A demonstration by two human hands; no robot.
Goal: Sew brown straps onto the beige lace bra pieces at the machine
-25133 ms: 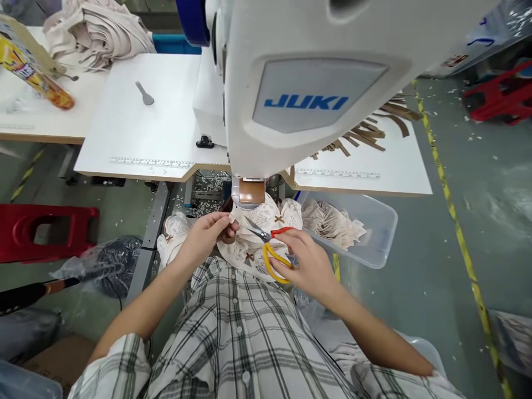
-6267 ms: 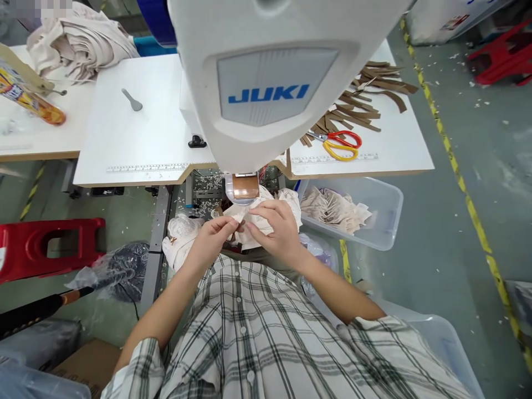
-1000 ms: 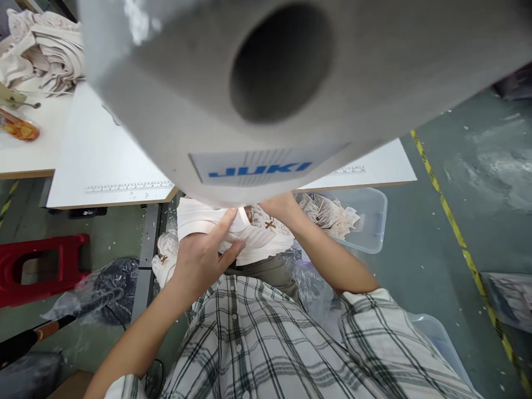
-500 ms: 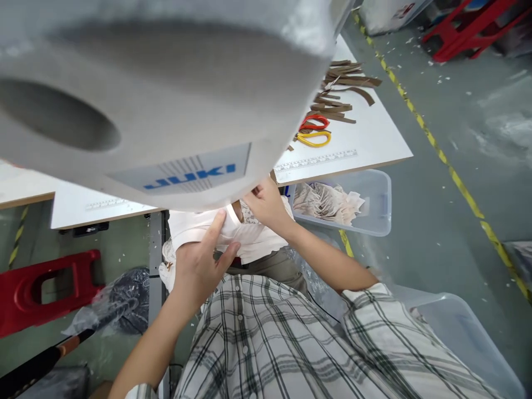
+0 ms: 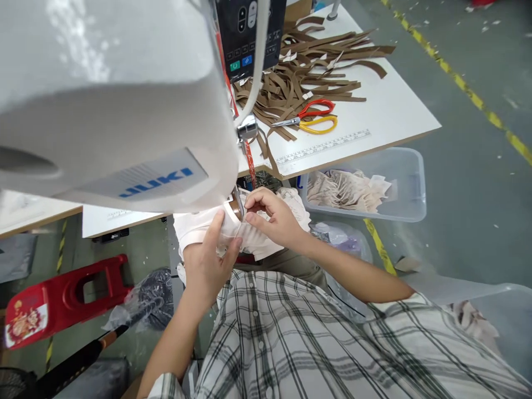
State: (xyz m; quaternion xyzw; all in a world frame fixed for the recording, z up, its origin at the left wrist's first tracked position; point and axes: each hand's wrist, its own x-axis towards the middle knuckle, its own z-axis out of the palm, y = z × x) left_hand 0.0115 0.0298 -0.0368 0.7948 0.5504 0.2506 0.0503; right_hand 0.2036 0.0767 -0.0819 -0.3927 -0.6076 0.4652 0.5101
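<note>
Pale pink-white garment fabric (image 5: 198, 226), with lace parts, is draped under the white sewing machine head (image 5: 183, 127) marked JUKI. My left hand (image 5: 208, 263) rests on it, index finger stretched over the cloth and thumb spread apart; its other fingers are mostly hidden. Beside the machine's metal needle area (image 5: 238, 202), my right hand (image 5: 272, 216) has thumb and index finger closed on the garment's edge. Behind my right hand lies more lace fabric (image 5: 294, 202). The machine head covers part of the sewing area.
Brown strips (image 5: 291, 83) and red-and-yellow-handled scissors (image 5: 318, 123) lie on the white table (image 5: 399, 119). Below its edge, a clear bin (image 5: 409, 188) holds pale pieces. A control panel (image 5: 249, 39) stands behind the head. At left is a red stool (image 5: 70, 299).
My view has shifted, revealing the control panel and more brown strips. My right hand has come out from behind the machine head, its fingertips now visible at the garment. My left hand stays on the cloth.
</note>
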